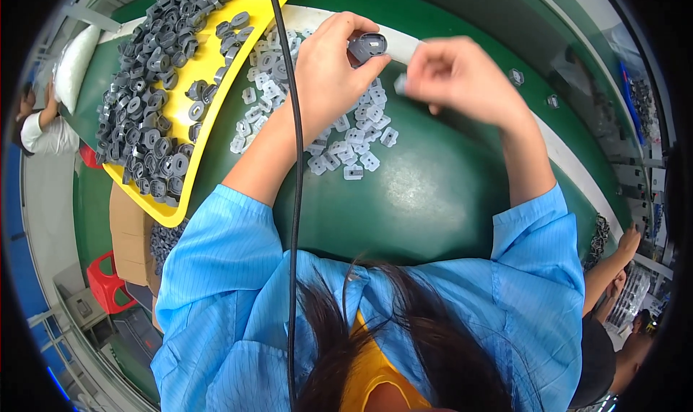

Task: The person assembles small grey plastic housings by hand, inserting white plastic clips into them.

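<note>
Between the thumb and fingers of my left hand is a dark grey plastic housing, held above the table with its opening showing. My right hand is a little to the right, smeared by motion. Its fingers are pinched around a small translucent plastic piece, blurred at the fingertips. Below both hands lies a loose spread of translucent white plastic pieces on the green table. At the left, a yellow tray carries many more grey housings.
A black cable hangs down across the view beside my left forearm. Two small clear pieces lie beyond the white strip. A cardboard box and red stool stand at lower left. Other people's arms show at right.
</note>
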